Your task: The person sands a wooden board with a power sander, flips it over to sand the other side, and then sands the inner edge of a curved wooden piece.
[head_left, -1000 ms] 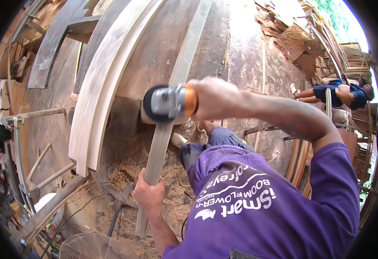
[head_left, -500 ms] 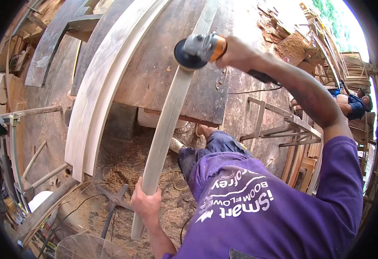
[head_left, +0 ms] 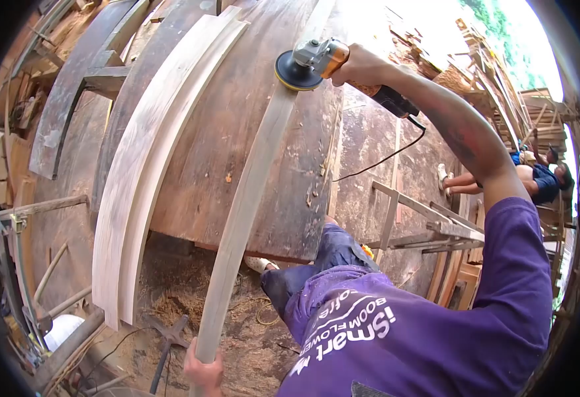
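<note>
Right hand (head_left: 362,65) closed around a sander (head_left: 311,54), its pad (head_left: 298,74) over the far stretch of a strip (head_left: 247,185) lying across a bench (head_left: 190,188); left hand (head_left: 204,372) curled around the near stretch. Work is under way, though finished and unfinished surfaces cannot be told apart. The pad sits farther from the left hand than a second earlier

1. Bright daylight came from top R; foliage (head_left: 498,23) was washed out.
2. Glare blew out top ctr.
3. Shadow lay under the tabletop (head_left: 197,185).
4. Fisheye lens curved the edges, w/ black corners.
5. Far bkgd looked soft.
</note>
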{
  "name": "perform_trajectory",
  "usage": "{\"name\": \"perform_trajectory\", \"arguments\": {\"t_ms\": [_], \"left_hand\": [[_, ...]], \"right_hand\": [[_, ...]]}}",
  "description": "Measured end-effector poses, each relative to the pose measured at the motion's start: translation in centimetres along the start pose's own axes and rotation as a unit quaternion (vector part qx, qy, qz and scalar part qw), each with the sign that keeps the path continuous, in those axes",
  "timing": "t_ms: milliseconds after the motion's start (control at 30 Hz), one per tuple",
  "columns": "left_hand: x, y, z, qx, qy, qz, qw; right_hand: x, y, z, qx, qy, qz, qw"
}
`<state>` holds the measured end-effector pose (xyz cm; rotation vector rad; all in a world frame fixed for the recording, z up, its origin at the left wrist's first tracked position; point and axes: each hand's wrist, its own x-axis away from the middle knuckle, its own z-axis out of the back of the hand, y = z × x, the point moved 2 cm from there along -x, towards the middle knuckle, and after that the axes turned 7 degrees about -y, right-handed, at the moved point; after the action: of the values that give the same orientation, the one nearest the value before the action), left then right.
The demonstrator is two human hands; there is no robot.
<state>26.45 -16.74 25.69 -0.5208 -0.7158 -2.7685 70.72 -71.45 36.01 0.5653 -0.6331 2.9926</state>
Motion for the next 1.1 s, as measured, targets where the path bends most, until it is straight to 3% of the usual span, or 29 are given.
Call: {"name": "perform_trajectory", "arguments": {"t_ms": [100, 200, 300, 367, 467, 567, 667, 867, 933, 1100], "left_hand": [[0.7, -0.5, 0.0, -0.011, -0.009, 0.031, 0.999], [1.1, -0.6, -0.2, -0.078, 0.014, 0.01, 0.997], [1.4, 0.8, -0.3, -0.124, 0.033, 0.052, 0.99], [1.6, 1.7, -0.4, -0.128, 0.043, 0.084, 0.987], [1.7, 1.4, -0.7, -0.133, 0.038, 0.114, 0.984], [2.0, 1.7, -0.9, -0.133, 0.046, 0.139, 0.98], [2.2, 1.4, -0.8, -0.119, 0.038, 0.168, 0.978], [1.8, 1.6, -1.4, -0.114, 0.038, 0.153, 0.981], [1.8, 1.8, -1.2, -0.134, 0.071, 0.124, 0.981], [1.5, 3.1, -1.0, -0.113, 0.104, 0.098, 0.983]], "right_hand": [[-2.1, 0.6, 2.4, -0.016, -0.002, 0.006, 1.0], [-6.6, 5.1, 4.9, 0.02, 0.003, 0.027, 0.999], [-10.0, 8.5, 7.5, 0.052, -0.003, 0.058, 0.997], [-10.2, 9.7, 9.1, -0.087, -0.019, 0.024, 0.996], [-12.9, 12.5, 10.3, -0.052, -0.016, -0.007, 0.999], [-12.5, 11.8, 9.0, 0.006, -0.001, 0.034, 0.999], [-10.0, 9.6, 6.7, -0.006, -0.047, 0.084, 0.995], [-5.4, 4.2, 2.2, 0.02, -0.129, 0.088, 0.988], [-3.7, 2.1, 1.1, -0.017, -0.111, 0.155, 0.982], [0.1, -1.7, -0.8, 0.007, -0.168, 0.116, 0.979]]}}
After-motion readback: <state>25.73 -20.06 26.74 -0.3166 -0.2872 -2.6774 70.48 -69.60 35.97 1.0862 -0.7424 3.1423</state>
